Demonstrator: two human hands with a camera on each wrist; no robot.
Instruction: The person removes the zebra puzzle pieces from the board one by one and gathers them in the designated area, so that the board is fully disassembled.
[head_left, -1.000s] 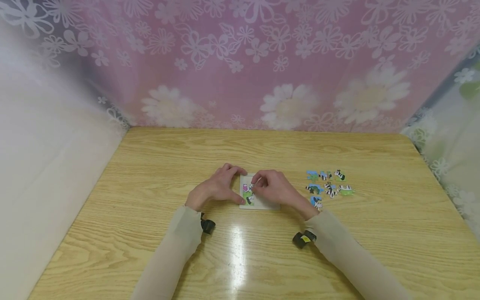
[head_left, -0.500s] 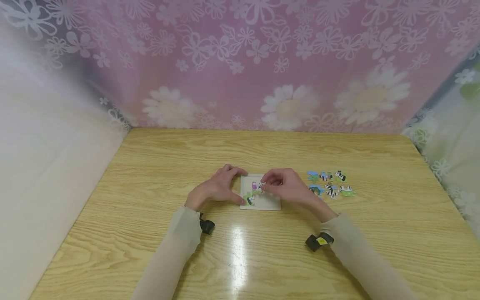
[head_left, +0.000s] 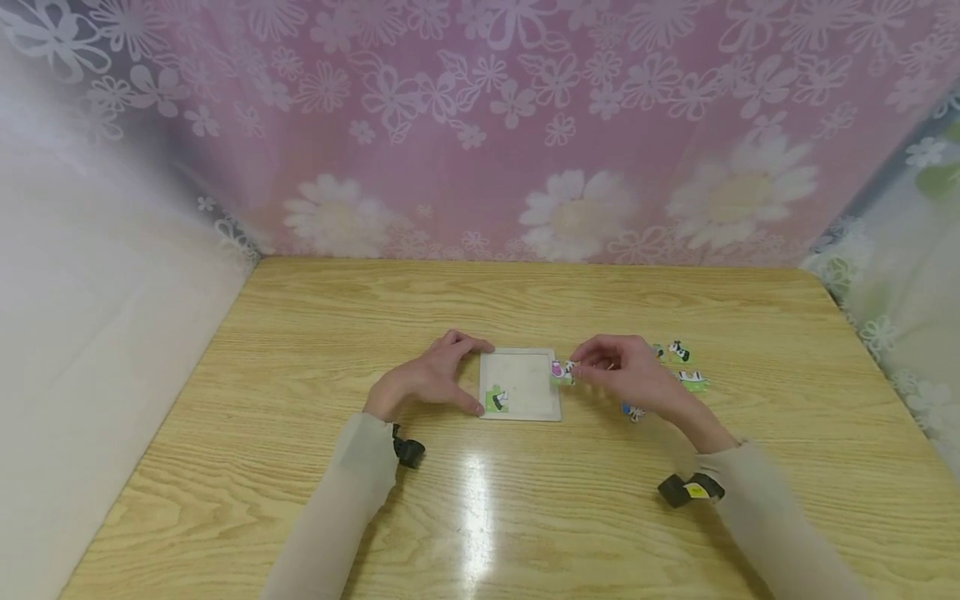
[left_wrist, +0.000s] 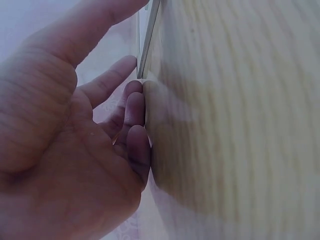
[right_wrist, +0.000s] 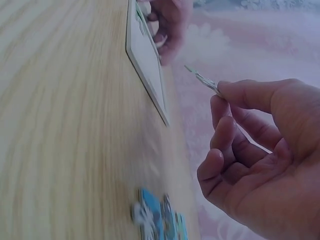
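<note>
In the head view a small white-rimmed puzzle tray [head_left: 528, 417] lies mid-table. One green puzzle piece with a black-and-white figure [head_left: 497, 401] sits in its lower left corner. My left hand [head_left: 427, 375] spans the tray's left side, thumb at the near corner and a fingertip at the far one. Thumb and fingertips of my right hand [head_left: 626, 371] pinch another puzzle piece [head_left: 562, 372], pink, white and green, over the tray's right rim. The right wrist view shows that piece edge-on [right_wrist: 205, 81], raised above the table, with the other fingers curled below it.
Loose puzzle pieces lie right of the tray, partly hidden by my right hand: a panda-like one [head_left: 679, 351], a green-and-white one [head_left: 693, 382] and a blue one [head_left: 633, 412] among them. A pink flowered curtain [head_left: 465, 192] stands behind the table's far edge.
My right hand has lifted the pink-and-white piece from the tray's left side and carried it rightward to the right rim. The left hand stays at the tray's left edge.
</note>
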